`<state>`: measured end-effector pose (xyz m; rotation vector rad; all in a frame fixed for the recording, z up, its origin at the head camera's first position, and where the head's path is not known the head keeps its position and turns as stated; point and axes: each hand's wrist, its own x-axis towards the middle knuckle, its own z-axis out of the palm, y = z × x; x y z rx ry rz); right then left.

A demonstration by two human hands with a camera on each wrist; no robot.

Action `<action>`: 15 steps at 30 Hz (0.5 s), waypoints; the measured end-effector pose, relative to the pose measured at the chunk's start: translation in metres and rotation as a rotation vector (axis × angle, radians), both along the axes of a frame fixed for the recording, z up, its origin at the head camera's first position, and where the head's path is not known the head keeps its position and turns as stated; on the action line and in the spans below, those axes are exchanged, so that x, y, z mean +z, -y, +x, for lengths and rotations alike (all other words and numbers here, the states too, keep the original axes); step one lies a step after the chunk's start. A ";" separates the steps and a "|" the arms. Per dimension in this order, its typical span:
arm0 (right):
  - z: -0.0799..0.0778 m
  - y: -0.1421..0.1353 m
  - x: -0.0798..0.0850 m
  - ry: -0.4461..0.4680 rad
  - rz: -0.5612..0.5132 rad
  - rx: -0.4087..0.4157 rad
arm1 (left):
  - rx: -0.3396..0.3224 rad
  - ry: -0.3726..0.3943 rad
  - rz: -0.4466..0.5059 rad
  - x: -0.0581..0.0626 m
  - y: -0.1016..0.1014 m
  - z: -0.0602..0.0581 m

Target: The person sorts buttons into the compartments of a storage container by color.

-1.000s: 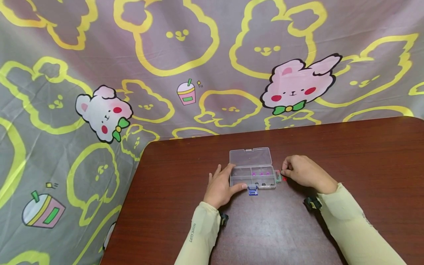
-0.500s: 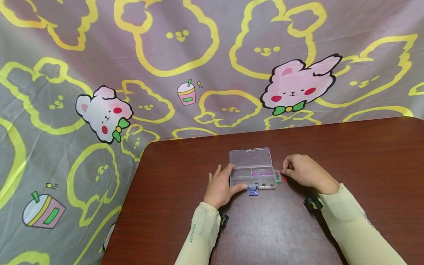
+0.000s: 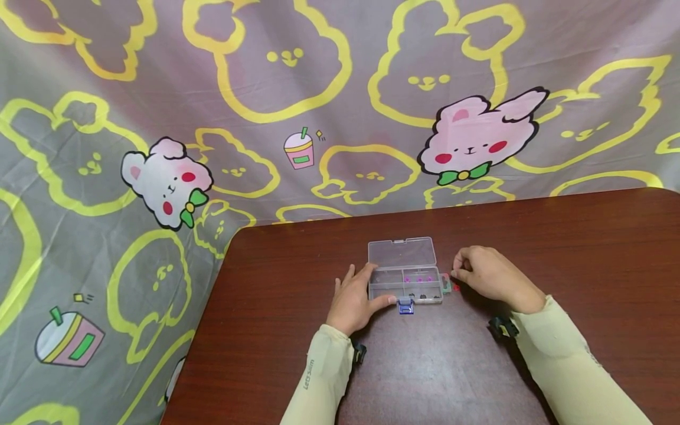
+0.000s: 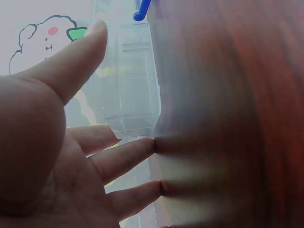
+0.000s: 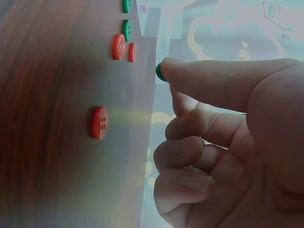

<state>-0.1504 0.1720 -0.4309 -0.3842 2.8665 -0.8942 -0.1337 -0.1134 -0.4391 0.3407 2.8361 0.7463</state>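
Note:
A clear plastic compartment box [image 3: 387,285] lies on the table with its lid [image 3: 402,252] raised back. Small magenta pieces [image 3: 419,280] sit in the back right compartment, and dark ones [image 3: 422,296] in the front right. My left hand [image 3: 352,304] spans the box's left end, thumb along the front edge, fingers extended at the left and back. Between thumb and index finger, my right hand [image 3: 489,276] pinches a green button [image 5: 160,72] beside the box's right end. Beneath it a red button [image 5: 100,122] stands out; more red buttons [image 5: 118,46] and green buttons [image 5: 127,30] are close to the box.
A blue clasp [image 3: 406,306] hangs from the box's front edge. The brown wooden table [image 3: 276,330] reaches back to a grey curtain [image 3: 366,130] with cartoon prints. Dark wrist devices [image 3: 502,326] are strapped over both pale yellow sleeves.
My right hand has lifted very slightly, showing more of the table near the red button. The left hand and box stay where they were.

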 end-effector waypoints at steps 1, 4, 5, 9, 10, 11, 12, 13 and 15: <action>0.000 0.000 0.000 -0.002 0.000 -0.001 | -0.001 0.000 0.003 0.000 0.000 0.000; 0.001 0.001 0.002 -0.008 -0.002 -0.004 | -0.001 0.002 0.009 0.000 0.000 0.000; 0.001 0.001 0.002 -0.009 -0.003 -0.005 | -0.001 0.002 0.010 0.000 0.000 0.000; 0.002 0.002 0.004 -0.013 -0.007 -0.011 | 0.000 0.009 0.003 0.000 0.000 0.000; 0.002 0.002 0.004 -0.014 -0.007 -0.012 | 0.001 0.011 0.002 0.000 0.000 0.000; 0.002 0.002 0.004 -0.016 -0.007 -0.012 | 0.002 0.014 0.002 0.000 -0.001 0.000; 0.002 0.002 0.004 -0.018 -0.005 -0.013 | 0.003 0.015 0.003 0.000 -0.001 0.001; 0.002 0.003 0.005 -0.019 -0.004 -0.014 | 0.003 0.015 0.002 0.000 -0.001 0.001; 0.002 0.003 0.005 -0.021 -0.001 -0.014 | 0.002 0.014 0.001 0.000 -0.001 0.000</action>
